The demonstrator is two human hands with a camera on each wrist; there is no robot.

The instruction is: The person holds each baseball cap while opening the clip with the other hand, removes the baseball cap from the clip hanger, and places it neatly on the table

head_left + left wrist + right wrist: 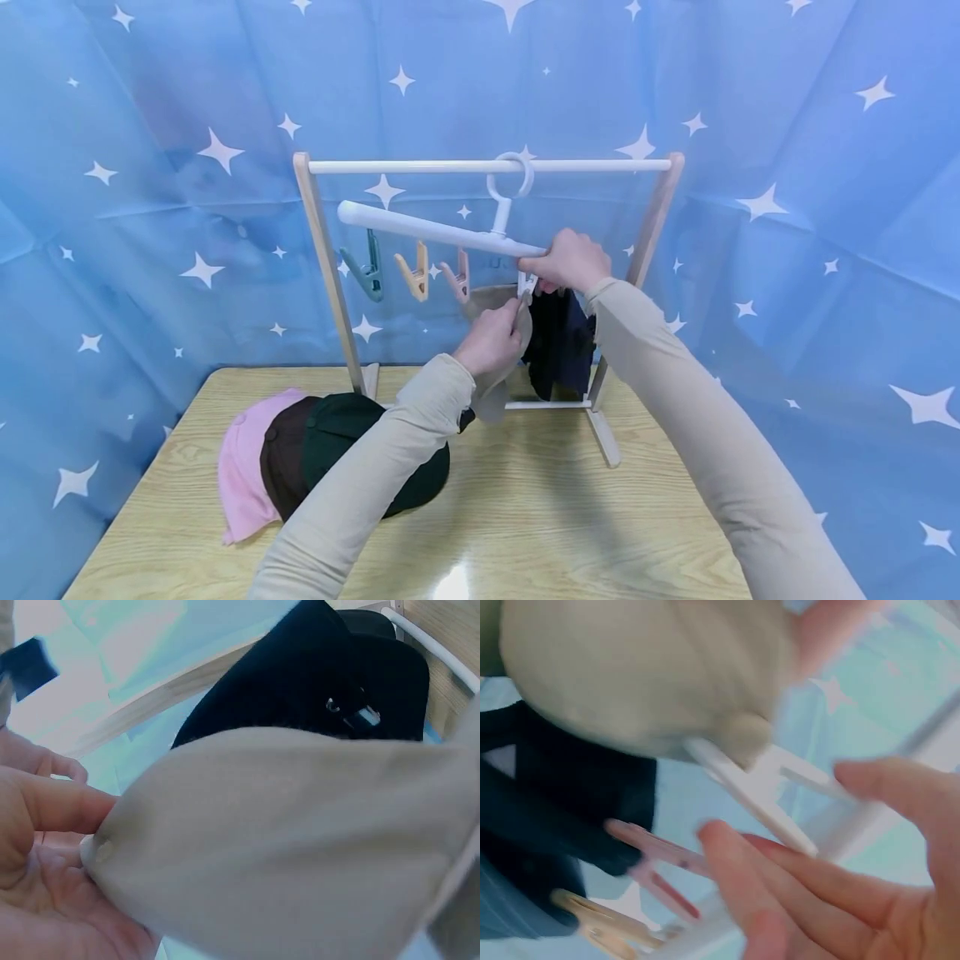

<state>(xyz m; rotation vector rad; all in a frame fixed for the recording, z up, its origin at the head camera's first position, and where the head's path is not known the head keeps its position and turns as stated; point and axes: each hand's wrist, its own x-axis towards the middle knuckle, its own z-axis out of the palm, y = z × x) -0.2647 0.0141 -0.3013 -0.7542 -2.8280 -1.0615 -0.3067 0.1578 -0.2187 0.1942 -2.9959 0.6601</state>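
Left arm [375,467]: light beige, long fabric sleeve [330,533], angled up and inward.
Left hand [491,337]: bare, the lower one, curled into a pinch.
Right arm [697,417]: slanting inward (sleeved to the wrist).
Right hand [573,262]: bare, pinching, above the far edge of the pale wood-grain table [637,517].
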